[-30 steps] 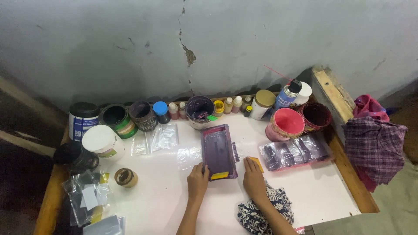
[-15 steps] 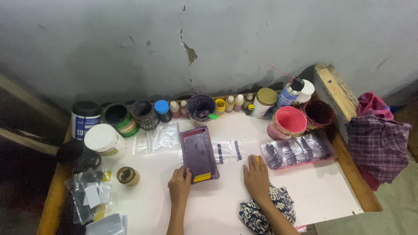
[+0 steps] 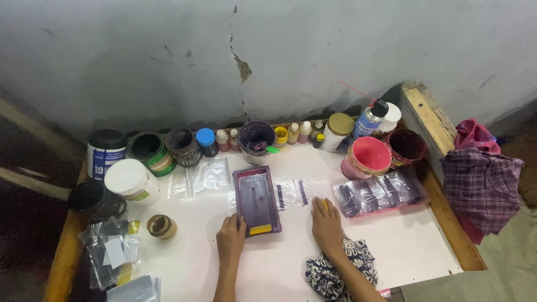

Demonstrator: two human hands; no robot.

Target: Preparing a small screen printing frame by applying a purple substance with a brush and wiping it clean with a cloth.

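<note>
Compared with half a second ago, we see that the small purple printing frame (image 3: 256, 200) has stayed left of the printed clear bag (image 3: 291, 194), which it covered one second ago, and our two hands have hardly shifted. Our left hand (image 3: 231, 240) rests at the near left corner of the frame, fingers curled against its edge next to the yellow strip (image 3: 260, 229); whether it truly grips the frame we cannot tell. Our right hand (image 3: 326, 225) lies flat and open on the white desk (image 3: 403, 240), just below the printed clear bag, and we cannot tell if the fingertips touch it. The forearm passes over a patterned dark cloth (image 3: 341, 271).

Along the wall stands a row of paint pots and small bottles, among them a purple-stained pot (image 3: 257, 141) right behind the frame. To the right there is a pink bucket (image 3: 367, 157) and, in front of it, a pile of clear bags with dark prints (image 3: 379, 193). A white-lidded jar (image 3: 130, 180) stands at the left.
</note>
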